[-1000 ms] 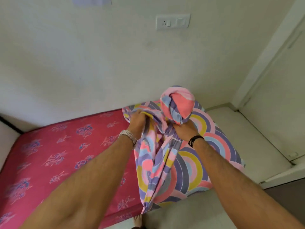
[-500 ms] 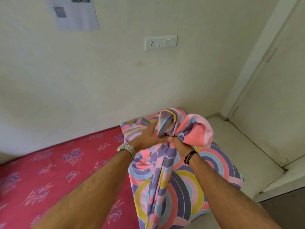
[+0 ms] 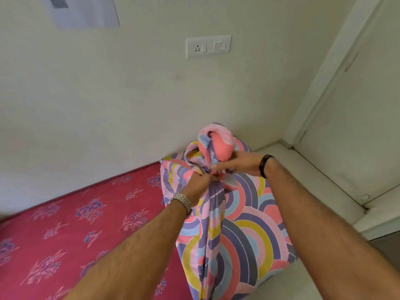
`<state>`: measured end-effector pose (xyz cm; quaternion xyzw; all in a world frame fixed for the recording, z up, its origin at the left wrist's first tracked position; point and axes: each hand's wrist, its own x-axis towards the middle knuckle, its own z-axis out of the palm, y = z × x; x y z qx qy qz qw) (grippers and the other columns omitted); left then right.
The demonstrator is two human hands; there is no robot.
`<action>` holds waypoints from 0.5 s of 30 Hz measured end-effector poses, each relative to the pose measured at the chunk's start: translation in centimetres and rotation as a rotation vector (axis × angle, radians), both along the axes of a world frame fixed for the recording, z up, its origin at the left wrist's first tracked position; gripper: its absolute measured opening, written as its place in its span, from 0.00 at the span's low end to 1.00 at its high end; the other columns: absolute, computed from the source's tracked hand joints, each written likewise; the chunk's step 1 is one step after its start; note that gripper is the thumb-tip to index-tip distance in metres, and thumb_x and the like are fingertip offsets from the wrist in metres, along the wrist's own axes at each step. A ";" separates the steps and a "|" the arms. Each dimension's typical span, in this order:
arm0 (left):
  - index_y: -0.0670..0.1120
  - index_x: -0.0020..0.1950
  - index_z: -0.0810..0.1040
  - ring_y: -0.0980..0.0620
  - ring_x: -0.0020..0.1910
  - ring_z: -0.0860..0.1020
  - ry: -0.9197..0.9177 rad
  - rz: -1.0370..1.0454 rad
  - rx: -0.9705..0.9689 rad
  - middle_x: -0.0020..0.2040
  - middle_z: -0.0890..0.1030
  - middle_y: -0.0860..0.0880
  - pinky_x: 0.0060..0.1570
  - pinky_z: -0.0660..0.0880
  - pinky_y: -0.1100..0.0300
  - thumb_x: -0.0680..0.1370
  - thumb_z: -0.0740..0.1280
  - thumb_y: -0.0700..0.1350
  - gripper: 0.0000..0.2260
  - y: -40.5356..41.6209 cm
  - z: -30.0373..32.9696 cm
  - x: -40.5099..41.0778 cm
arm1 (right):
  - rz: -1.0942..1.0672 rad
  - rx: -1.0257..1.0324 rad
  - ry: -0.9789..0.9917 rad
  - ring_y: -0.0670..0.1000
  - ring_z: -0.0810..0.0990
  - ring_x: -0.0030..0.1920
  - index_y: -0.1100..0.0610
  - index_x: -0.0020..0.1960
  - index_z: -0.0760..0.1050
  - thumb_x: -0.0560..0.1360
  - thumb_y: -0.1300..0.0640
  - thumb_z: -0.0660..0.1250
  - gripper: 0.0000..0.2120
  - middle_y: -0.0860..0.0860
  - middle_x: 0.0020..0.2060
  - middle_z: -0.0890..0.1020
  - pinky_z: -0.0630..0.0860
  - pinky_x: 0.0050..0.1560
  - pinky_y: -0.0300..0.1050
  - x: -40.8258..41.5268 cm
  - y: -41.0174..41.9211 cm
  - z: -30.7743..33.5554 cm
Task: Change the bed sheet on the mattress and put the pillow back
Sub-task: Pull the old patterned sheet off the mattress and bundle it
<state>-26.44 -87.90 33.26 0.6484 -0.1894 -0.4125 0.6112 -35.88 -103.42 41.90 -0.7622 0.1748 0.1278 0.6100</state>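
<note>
Pastel arcs of pink, purple, yellow and blue cover the bed sheet, which is bunched into a standing bundle at the right end of the mattress, close to the wall. Its gathered top rises into a pink twisted knob. The left hand, a metal watch on its wrist, has its fingers curled tight around the gathered cloth just below that knob. The right hand, with a black band on its wrist, pinches the fabric at the same spot, touching the left. Red cloth with a floral print covers the mattress. On the wall above are a white switch plate and a paper sheet. A pale door stands at the right.
</note>
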 end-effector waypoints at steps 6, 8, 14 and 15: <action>0.38 0.56 0.83 0.39 0.49 0.84 0.502 0.101 -0.228 0.52 0.85 0.38 0.50 0.82 0.48 0.81 0.62 0.46 0.15 2.2 3.1 3.0 | -0.107 -0.277 0.033 0.60 0.74 0.71 0.52 0.78 0.64 0.76 0.78 0.60 0.36 0.57 0.74 0.71 0.74 0.64 0.52 2.6 1.0 -6.2; 0.38 0.61 0.81 0.38 0.53 0.82 0.560 0.077 -0.296 0.56 0.83 0.37 0.58 0.79 0.46 0.81 0.62 0.52 0.20 1.9 4.6 4.0 | -0.054 -0.448 0.071 0.62 0.67 0.75 0.60 0.80 0.58 0.79 0.75 0.61 0.33 0.60 0.76 0.67 0.68 0.66 0.47 3.3 3.2 -8.2; 0.40 0.61 0.81 0.41 0.50 0.84 0.490 0.190 -0.364 0.53 0.84 0.40 0.55 0.80 0.48 0.82 0.61 0.48 0.16 -0.4 7.2 5.4 | -0.382 0.075 0.022 0.60 0.72 0.70 0.68 0.76 0.64 0.87 0.54 0.55 0.23 0.58 0.70 0.71 0.67 0.72 0.58 7.0 2.9 -13.3; 0.39 0.62 0.81 0.41 0.51 0.83 0.478 0.225 -0.348 0.54 0.84 0.39 0.58 0.79 0.46 0.81 0.63 0.48 0.16 -0.8 7.0 5.5 | -0.410 0.138 0.018 0.62 0.75 0.64 0.68 0.75 0.65 0.87 0.56 0.52 0.21 0.59 0.68 0.72 0.73 0.66 0.56 7.0 2.1 -12.1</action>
